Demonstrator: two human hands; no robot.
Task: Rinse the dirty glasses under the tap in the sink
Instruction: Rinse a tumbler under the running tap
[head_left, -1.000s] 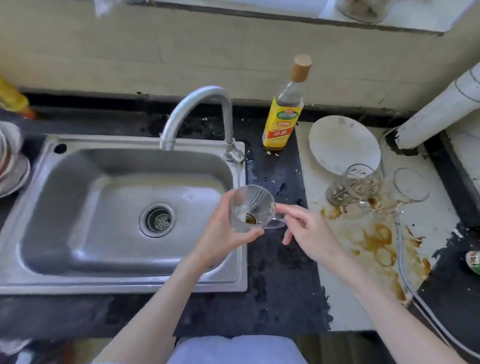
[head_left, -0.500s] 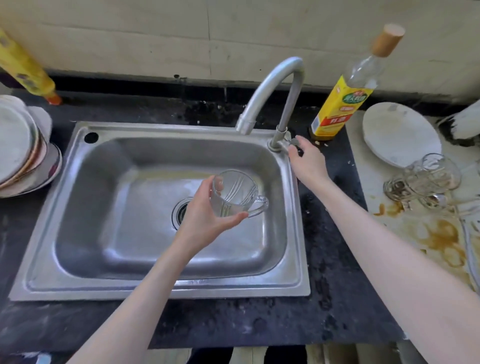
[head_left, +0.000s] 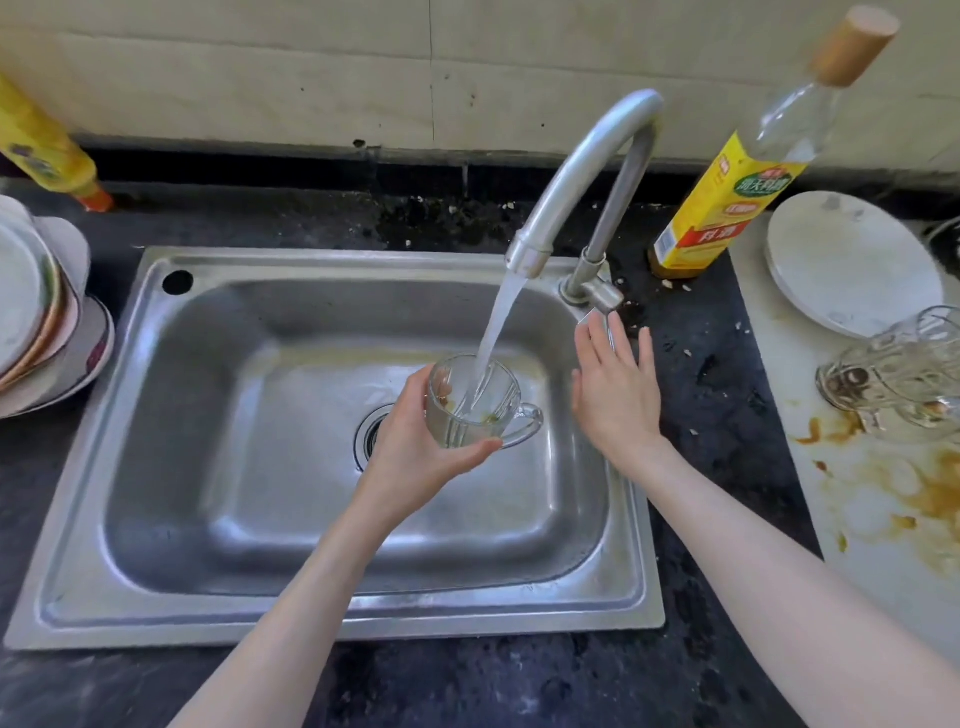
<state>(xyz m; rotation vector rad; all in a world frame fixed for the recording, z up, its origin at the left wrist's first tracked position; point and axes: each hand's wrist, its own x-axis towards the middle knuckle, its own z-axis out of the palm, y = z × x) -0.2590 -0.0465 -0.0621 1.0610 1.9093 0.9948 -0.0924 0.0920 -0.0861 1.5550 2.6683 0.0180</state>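
Countertop, dark and speckled, surrounds steel sink below pale wall

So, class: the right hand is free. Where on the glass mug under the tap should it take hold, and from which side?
Probably by the handle, coming from the right: the loop juts out toward the right hand, while the left hand wraps the glass mug body and water fills the open top.

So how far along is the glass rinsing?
Just begun. Done: the tap runs. In hand: the left hand holds a glass mug, brown residue inside, under the stream; the right hand is open beside it. Left: dirty glasses lie on the stained counter.
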